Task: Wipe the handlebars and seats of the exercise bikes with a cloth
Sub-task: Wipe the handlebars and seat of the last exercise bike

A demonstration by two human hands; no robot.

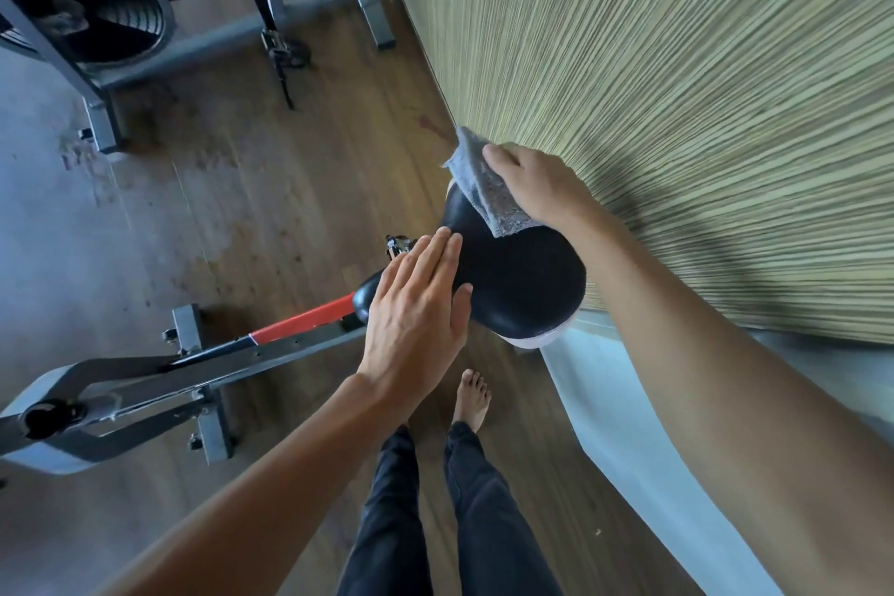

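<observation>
Your left hand [416,310] lies flat, fingers straight, against the near side of the black seat [522,281], probably to stop it wobbling while you scrub. Your right hand [537,182] grips the grey cloth [488,194] and presses it onto the seat's narrow nose, close to the wall [677,63]. The other bike [96,0] is well apart and likely comes next.

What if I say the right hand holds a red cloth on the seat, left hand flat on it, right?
No. The head view shows the cloth is grey, not red. The right hand holds it on the seat, left hand flat on the seat.
</observation>
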